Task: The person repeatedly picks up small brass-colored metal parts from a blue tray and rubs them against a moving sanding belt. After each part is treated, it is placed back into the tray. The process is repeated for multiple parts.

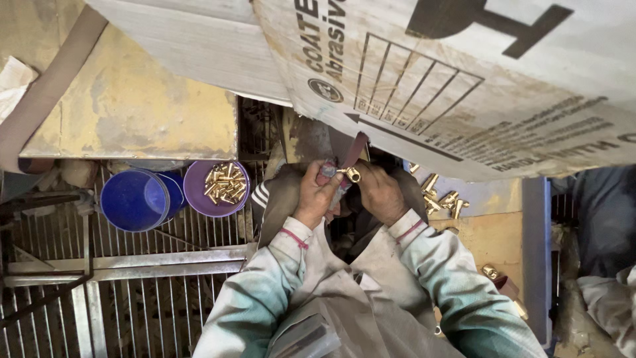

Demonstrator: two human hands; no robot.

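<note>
Pinching a small brass fitting [352, 174] between them, both hands [348, 192] grip it by the sanding belt [353, 150].

Shiny brass fitting [352, 175]; glossy plastic cup [136, 199]; matt, dusty cardboard [464, 79].

Blue tubs [136, 199] on metal grate [146, 298]

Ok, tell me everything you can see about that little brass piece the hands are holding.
The brass piece is small, shiny and yellow-gold, with a round ring-like end showing. It sits between the left hand and the right hand, pinched at the fingertips, close against a dark reddish belt that runs up under the cardboard sheet. Similar pieces fill the purple tub to the left. Finer detail is too small to tell.
</note>
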